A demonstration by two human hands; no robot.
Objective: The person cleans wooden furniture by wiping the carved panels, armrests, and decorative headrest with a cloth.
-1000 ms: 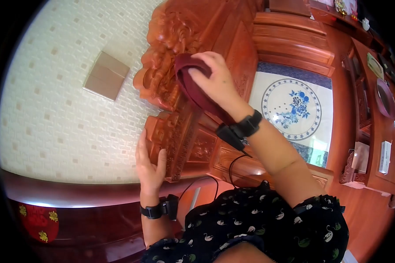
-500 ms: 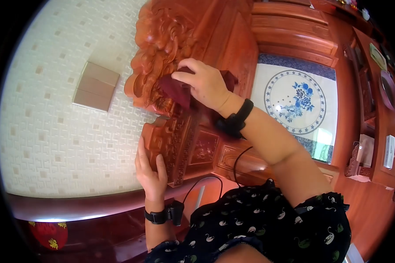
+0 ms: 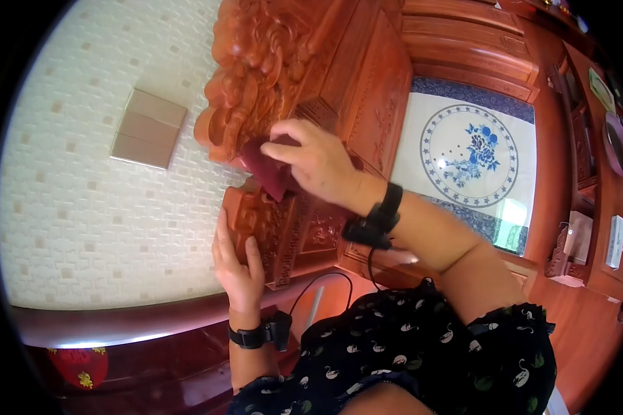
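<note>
My right hand (image 3: 318, 162) is closed on a dark red cloth (image 3: 263, 168), pressing it against the reddish-brown carved wooden backrest (image 3: 253, 90). The cloth lies where the high scrollwork meets a lower carved section (image 3: 253, 218). Around the edge of that lower section is my left hand (image 3: 239, 270), fingers on the wall side and thumb on the near side. Part of the cloth is hidden under my right palm. Black bands with small devices sit on both wrists.
Patterned pale wallpaper (image 3: 83, 228) with a switch plate (image 3: 149, 129) runs behind the backrest. A white seat mat with blue flowers (image 3: 469, 155) covers the seat. Wooden shelving (image 3: 581, 159) holding small items stands at right. A black cable (image 3: 325, 275) hangs near my body.
My right hand has moved the cloth down along the carving, closer to my left hand. The left hand stays at the same edge.
</note>
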